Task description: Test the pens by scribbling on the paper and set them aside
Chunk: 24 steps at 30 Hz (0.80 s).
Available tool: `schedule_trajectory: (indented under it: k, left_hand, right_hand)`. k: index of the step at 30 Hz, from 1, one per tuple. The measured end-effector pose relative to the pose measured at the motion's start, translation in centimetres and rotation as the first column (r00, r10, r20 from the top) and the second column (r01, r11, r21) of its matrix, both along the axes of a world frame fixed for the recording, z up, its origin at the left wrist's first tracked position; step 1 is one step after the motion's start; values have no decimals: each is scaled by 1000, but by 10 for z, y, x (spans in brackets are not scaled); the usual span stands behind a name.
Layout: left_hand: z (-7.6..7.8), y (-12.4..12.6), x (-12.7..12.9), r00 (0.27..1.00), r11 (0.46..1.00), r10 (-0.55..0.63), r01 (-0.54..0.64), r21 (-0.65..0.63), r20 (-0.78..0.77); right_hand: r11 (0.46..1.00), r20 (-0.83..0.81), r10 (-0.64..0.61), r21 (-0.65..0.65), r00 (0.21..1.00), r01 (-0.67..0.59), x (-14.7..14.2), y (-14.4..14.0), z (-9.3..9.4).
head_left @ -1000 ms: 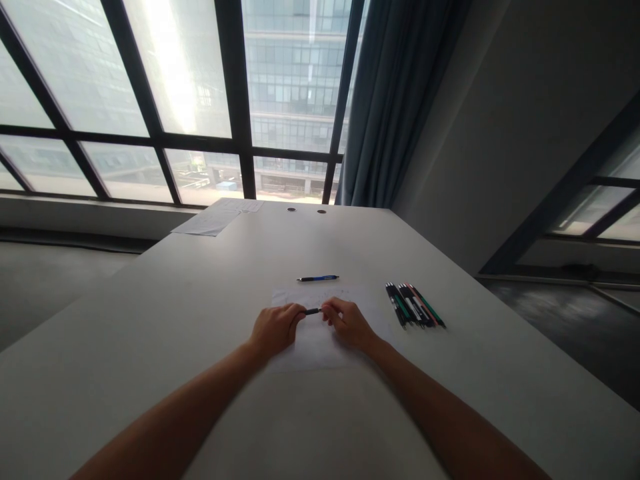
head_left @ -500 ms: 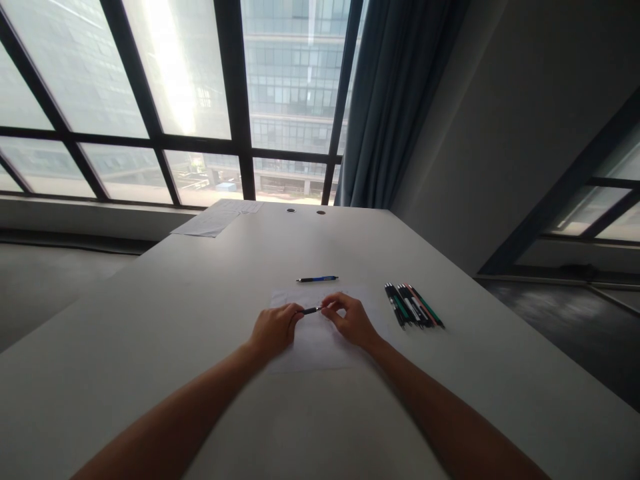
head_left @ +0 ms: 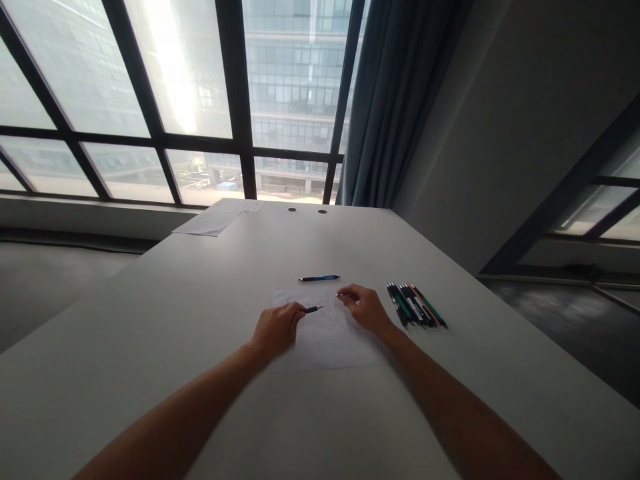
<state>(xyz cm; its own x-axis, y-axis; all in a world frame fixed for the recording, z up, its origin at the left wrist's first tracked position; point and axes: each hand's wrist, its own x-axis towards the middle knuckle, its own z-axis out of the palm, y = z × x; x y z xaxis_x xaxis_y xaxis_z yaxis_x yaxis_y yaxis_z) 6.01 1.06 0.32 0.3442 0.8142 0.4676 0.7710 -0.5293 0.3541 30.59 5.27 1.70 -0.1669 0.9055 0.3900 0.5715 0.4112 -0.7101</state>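
My left hand (head_left: 277,328) is closed around a dark pen (head_left: 311,309) that points right. A thin inner part, probably the refill, sticks out bare from its end. My right hand (head_left: 367,308) pinches a small shiny piece (head_left: 341,295) that looks like the pen's metal tip, held apart from the pen, up and to the right of it. Under both hands lies a white sheet of paper (head_left: 320,350) with faint marks on it. Just beyond the sheet rests a blue and black pen (head_left: 319,278).
Right of my right hand, several pens (head_left: 416,305) lie side by side on the white table (head_left: 240,413). More papers (head_left: 213,219) are at the table's far left corner. Behind the table are windows and a blue curtain (head_left: 395,113).
My right hand has moved right and away from the pen, taking the small metal piece off its end. The thin inner part now shows. My left hand has stayed nearly still.
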Motion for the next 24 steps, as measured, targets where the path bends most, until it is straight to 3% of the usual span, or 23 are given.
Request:
schedule_trajectory:
  k: [4,9,16,20,22,24]
  left_hand:
    - [1,0,1,1000,1000,13,-14,-28,-14]
    - [0,0,0,999,999,15,-16,-49,-36]
    - [3,-1,0,998,994,30,-36,-99,-58]
    - [6,-2,1,997,990,37,-46,-134,-68]
    - [5,-2,0,997,990,35,-44,-135,-67]
    - [4,-2,0,998,991,32,-40,-130,-60]
  right_hand:
    - [983,247,-139,151,959,104,30,15,-2]
    - [970,564,-226,204,794,131,43,22,-6]
    - [973,653,-230,175,721,152,43,25,-6]
    - [961,615,-270,226,741,162,42,19,4]
    - [957,528,-254,258,810,132,34,12,7]
    - [968,396,-127,248,910,27,21,4,7]
